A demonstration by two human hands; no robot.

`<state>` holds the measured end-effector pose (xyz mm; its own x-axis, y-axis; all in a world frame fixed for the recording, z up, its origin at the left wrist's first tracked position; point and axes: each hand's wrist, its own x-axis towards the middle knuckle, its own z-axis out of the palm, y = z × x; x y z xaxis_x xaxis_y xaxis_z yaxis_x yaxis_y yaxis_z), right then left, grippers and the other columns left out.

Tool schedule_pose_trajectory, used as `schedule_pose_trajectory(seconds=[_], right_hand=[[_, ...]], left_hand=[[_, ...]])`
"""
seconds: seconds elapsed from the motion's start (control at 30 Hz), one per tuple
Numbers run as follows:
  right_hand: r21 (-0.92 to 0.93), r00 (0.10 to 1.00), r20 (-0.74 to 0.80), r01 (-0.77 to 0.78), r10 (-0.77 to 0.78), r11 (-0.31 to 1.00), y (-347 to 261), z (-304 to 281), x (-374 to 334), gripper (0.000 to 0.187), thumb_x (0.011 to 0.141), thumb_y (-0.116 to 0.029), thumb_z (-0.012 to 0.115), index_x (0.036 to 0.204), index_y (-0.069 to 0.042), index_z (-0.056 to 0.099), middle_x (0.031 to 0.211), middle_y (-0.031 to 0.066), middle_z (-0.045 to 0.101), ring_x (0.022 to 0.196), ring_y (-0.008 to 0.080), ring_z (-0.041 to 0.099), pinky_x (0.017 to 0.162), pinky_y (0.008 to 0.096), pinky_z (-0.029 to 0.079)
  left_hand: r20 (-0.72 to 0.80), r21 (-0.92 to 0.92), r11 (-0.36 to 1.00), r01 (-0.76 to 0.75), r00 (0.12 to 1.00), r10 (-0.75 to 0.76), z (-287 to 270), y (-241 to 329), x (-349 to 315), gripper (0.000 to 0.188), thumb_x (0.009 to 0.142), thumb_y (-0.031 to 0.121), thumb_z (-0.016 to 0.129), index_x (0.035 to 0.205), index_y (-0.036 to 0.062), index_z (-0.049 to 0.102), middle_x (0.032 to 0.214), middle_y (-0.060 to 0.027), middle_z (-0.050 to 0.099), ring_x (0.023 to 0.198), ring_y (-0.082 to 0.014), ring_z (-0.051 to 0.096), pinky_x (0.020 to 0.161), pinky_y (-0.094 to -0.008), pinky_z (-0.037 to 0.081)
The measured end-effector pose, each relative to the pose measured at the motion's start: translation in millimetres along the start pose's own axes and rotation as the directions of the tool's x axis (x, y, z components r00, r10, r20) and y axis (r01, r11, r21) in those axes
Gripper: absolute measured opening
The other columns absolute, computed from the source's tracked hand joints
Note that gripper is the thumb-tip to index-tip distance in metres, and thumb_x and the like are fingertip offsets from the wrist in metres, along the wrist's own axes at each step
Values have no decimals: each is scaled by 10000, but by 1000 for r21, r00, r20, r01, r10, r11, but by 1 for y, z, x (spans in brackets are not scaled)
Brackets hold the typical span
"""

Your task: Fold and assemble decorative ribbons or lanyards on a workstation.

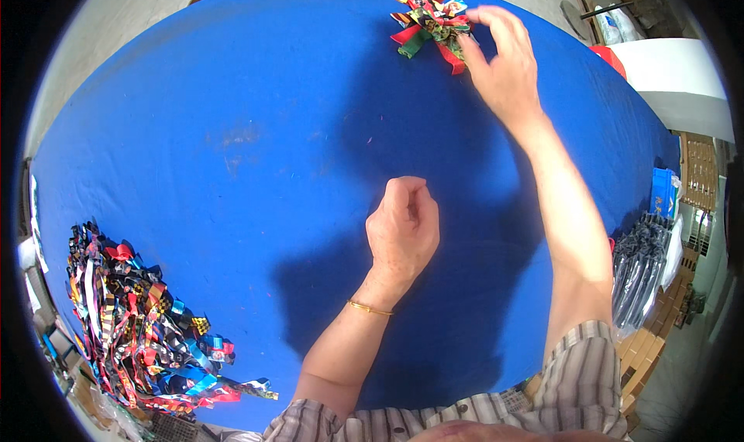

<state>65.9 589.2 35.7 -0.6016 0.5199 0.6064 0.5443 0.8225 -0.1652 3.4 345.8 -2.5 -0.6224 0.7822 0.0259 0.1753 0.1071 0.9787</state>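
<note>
At the far edge of the table lies a small pile of colourful printed ribbon strips (434, 24), with red, green and yellow pieces fanning out. My right hand (505, 62) reaches to the right side of this pile. Its thumb and fingers are spread apart, with the fingertips at the ribbons' edge; whether they touch is hard to tell. Nearer to me, over the middle of the table, my left hand (403, 221) is curled into a fist. Nothing sticks out of it, and a thin gold bracelet (370, 309) circles that wrist.
A large heap of printed straps (139, 326) covers the near left corner of the blue table cloth (194, 171). Along the right edge are dark items in clear plastic bags (642, 271) and a blue box (663, 192). A white rounded surface (674, 70) stands beyond the far right.
</note>
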Motion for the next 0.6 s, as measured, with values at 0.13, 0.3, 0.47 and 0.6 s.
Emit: schedule_pose_trajectory(seconds=[0.13,0.3,0.47,0.6], right_hand=[[32,987,151,58,-62,998,-29,-10,-40,99,845,-81,665,935,-119,652,997,18,650,955,243,618,819,382,453],[-11,980,196,33,-30,999,-28,-4,-54,89,875,-91,649,961,-106,665,971,14,663,966,213,620,822,378,453],[-114,980,188,-47,68,992,-28,-4,-53,143,880,-114,649,1020,-93,668,1008,36,664,978,225,622,835,394,455],[-145,967,227,-85,117,986,-38,-16,-61,176,869,-110,651,1043,-83,660,1035,61,657,984,252,622,837,408,461]], left_hand=[[14,17,1000,10,1000,-10,-2,-2,0,72,906,-27,618,948,29,601,708,19,561,585,-10,467,514,-177,396],[25,9,999,31,999,-31,0,3,1,67,907,-24,618,944,29,599,709,13,566,595,-15,483,523,-180,410],[17,30,998,52,998,-52,1,4,2,66,905,-18,621,944,31,600,716,5,577,605,-23,501,536,-190,425],[18,29,999,34,999,-35,1,5,3,59,909,-14,619,946,28,602,717,7,578,607,-22,500,538,-187,425]])
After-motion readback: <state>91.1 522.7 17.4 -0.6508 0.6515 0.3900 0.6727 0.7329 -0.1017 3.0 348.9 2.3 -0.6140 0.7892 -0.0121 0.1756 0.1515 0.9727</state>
